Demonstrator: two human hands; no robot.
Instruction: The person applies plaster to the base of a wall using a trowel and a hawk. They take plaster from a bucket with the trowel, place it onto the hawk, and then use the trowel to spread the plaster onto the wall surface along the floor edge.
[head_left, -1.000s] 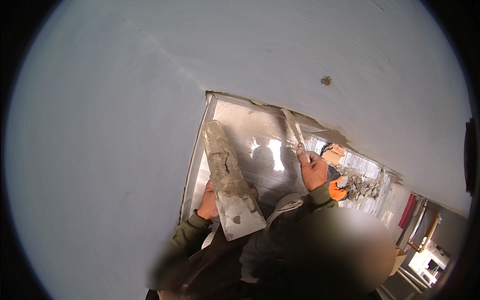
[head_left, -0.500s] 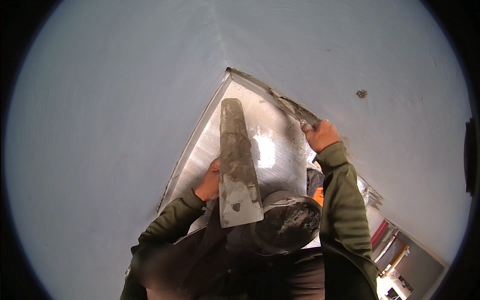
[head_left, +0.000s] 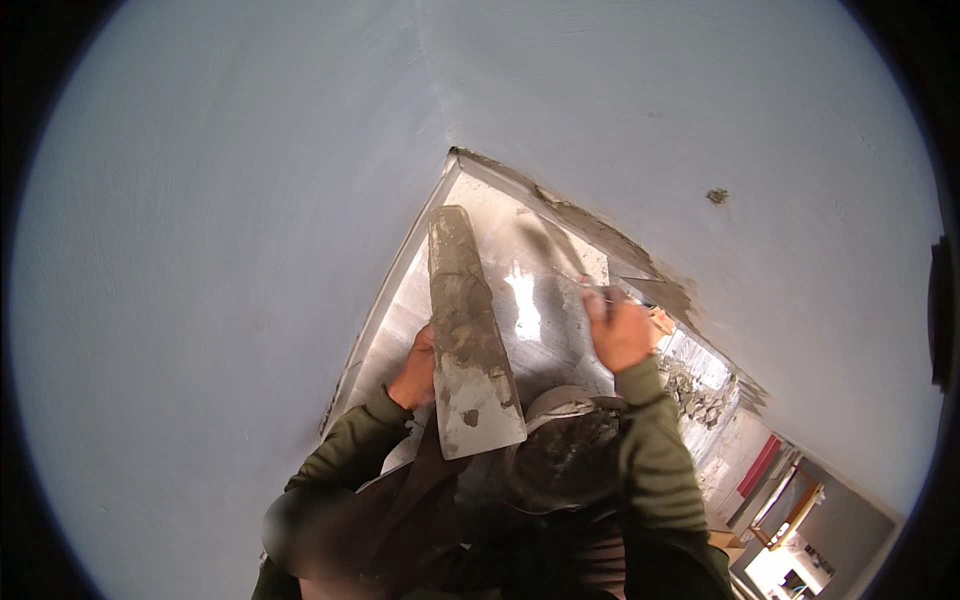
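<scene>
My left hand [head_left: 412,375] grips a long, tapered flat mortar board [head_left: 462,330] from its left side. Wet grey mortar covers the board's far part, while its near end is mostly bare. To the right of it, my right hand [head_left: 620,333] is closed round the handle of a trowel, smeared by motion, so its blade is hard to make out. That hand is off the wall, over the pale floor. Beyond it, fresh mortar [head_left: 600,232] lines the lower edge of the right wall. A dark round bucket [head_left: 565,460], crusted inside, stands close to my body.
Two pale walls, the left wall [head_left: 230,250] and the right wall [head_left: 800,290], meet in a corner ahead. Broken rubble [head_left: 695,395] lies at the foot of the right wall. Farther right are a red strip [head_left: 760,465] and a wooden frame [head_left: 797,515].
My right hand has drawn back from the right wall's lower edge, down and left, with the trowel. The rubble now shows. My left hand and the board have barely shifted.
</scene>
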